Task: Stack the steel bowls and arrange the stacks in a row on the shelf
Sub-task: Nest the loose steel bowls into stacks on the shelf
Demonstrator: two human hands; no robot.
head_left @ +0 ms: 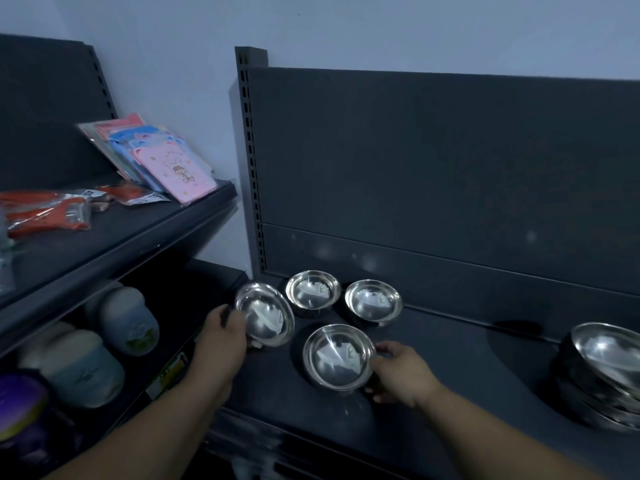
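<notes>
Dark shelf | left hand grip grasping tilted bowl | right hand grip grasping upright bowl

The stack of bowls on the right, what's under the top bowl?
Under the tilted top bowl more steel bowls nest, only their rims showing. Their count and insides are hidden, and the frame edge cuts the stack off.

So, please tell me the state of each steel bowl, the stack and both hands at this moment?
Left hand: gripping the tilted bowl's rim.
Tilted round steel bowl at far left: lifted on one side, held.
Right hand: fingers on the front bowl's rim.
Front round steel bowl: upright, held.
Back-left steel bowl: upright, free, empty.
Back-right steel bowl: upright, free, empty.
Stack of steel bowls at right: nested, leaning.
</notes>
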